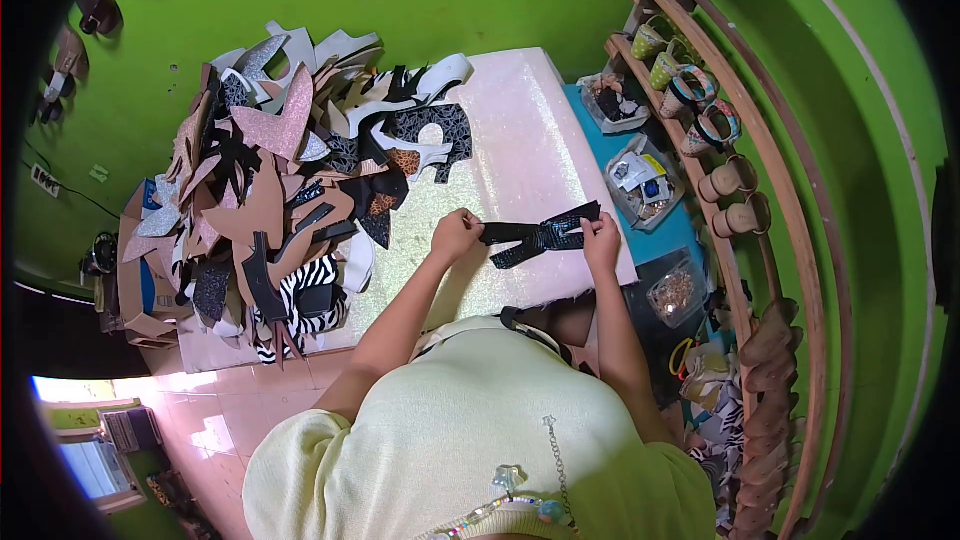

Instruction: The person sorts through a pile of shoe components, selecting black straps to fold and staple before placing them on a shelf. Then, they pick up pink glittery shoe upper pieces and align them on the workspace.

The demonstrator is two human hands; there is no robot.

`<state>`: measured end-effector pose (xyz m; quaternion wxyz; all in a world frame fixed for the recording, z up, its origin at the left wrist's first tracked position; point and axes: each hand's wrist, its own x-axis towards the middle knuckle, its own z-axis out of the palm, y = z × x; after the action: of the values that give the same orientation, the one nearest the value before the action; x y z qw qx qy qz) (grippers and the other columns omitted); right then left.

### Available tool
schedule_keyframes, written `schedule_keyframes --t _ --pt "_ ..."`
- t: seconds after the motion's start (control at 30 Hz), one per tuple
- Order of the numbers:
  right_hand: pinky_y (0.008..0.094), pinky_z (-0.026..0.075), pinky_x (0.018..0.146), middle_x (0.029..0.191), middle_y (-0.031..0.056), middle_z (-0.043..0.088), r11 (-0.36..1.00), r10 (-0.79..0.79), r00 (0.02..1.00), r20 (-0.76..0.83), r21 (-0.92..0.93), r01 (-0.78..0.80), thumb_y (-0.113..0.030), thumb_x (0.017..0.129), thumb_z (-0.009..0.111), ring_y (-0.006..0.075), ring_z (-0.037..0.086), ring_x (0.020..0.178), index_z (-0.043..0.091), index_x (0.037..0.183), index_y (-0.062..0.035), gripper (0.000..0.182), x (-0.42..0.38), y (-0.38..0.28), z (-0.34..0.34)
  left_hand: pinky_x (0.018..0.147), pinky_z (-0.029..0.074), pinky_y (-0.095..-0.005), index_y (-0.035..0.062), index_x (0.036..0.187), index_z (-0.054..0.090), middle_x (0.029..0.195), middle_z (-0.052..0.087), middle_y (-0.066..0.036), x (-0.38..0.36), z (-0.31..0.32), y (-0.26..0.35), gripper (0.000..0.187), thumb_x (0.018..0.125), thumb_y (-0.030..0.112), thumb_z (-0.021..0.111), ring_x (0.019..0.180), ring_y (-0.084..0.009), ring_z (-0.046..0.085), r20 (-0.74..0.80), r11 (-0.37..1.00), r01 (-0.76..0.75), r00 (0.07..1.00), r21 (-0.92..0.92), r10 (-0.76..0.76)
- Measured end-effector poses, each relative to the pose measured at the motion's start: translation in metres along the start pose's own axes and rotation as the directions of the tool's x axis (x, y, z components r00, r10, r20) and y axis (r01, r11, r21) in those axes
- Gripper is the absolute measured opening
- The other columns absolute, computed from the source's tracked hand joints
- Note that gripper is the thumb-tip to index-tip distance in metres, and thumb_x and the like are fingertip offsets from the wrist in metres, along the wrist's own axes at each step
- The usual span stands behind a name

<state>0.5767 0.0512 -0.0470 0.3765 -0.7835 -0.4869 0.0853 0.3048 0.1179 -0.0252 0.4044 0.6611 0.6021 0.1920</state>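
A black, shiny, textured piece with crossing strips (545, 237) is stretched between my two hands above the pale glittery sheet on the table (520, 130). My left hand (459, 236) is closed on the end of its left strip. At the other side, my right hand (601, 243) pinches its right end. To the left of my hands lies a large heap of cut pieces (270, 195) in pink glitter, brown, white, black and zebra print. A black patterned piece with a pale round spot (455, 130) lies on the sheet at the heap's right edge.
Plastic containers with small items (645, 185) stand on a blue surface at the right, another (678, 295) nearer me. Yellow-handled scissors (682, 358) lie beside fabric scraps. A wooden rack (740, 90) with shoes runs along the right. A cardboard box (140, 280) stands at the left.
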Motion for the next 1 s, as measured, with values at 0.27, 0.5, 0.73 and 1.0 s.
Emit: schedule_keyframes --t 0.27,0.5,0.73,1.0 --pt "0.0378 0.043 0.075 0.086 0.0146 0.054 0.997 0.070 0.997 0.022 -0.046 -0.069 -0.020 0.075 0.065 0.0297 0.053 0.084 0.054 0.097 0.0022 0.033 -0.005 -0.002 -0.006 0.061 0.048 -0.0316 0.0008 0.080 0.062 0.071 0.064 -0.011 -0.011 -0.001 -0.016 0.024 0.073 0.024 0.062 0.061 -0.0209 0.062 0.073 0.991 0.133 0.989 -0.032 -0.130" --pt "0.0377 0.045 0.074 0.085 0.0167 0.058 0.991 0.114 0.992 0.057 -0.071 -0.110 -0.015 0.075 0.061 0.0304 0.056 0.081 0.059 0.092 0.0018 0.024 -0.010 0.009 -0.007 0.056 0.047 -0.0248 -0.0020 0.081 0.063 0.066 0.062 -0.007 -0.034 0.028 -0.027 0.014 0.077 0.011 0.062 0.058 -0.0126 0.060 0.399 0.859 0.272 0.913 -0.434 -0.087" --pt "0.0377 0.046 0.073 0.084 0.0166 0.059 0.991 0.126 0.990 0.061 -0.041 -0.124 -0.010 0.076 0.057 0.0307 0.058 0.079 0.063 0.089 -0.0016 0.017 -0.007 0.027 -0.003 0.060 0.047 -0.0256 -0.0033 0.078 0.065 0.066 0.063 -0.010 -0.035 0.046 -0.025 0.016 0.075 0.012 0.062 0.059 -0.0132 0.059 0.279 0.912 0.136 0.960 -0.387 -0.025" --pt "0.0375 0.043 0.081 0.091 0.0143 0.057 0.996 0.047 0.989 0.137 0.063 -0.056 -0.009 0.073 0.060 0.0310 0.054 0.088 0.062 0.096 -0.0039 0.024 -0.007 0.030 -0.016 0.073 0.049 -0.0346 -0.0016 0.097 0.061 0.089 0.063 -0.018 -0.055 0.027 0.007 0.031 0.072 0.018 0.064 0.082 -0.0289 0.062 0.127 0.994 -0.075 0.988 -0.077 0.084"
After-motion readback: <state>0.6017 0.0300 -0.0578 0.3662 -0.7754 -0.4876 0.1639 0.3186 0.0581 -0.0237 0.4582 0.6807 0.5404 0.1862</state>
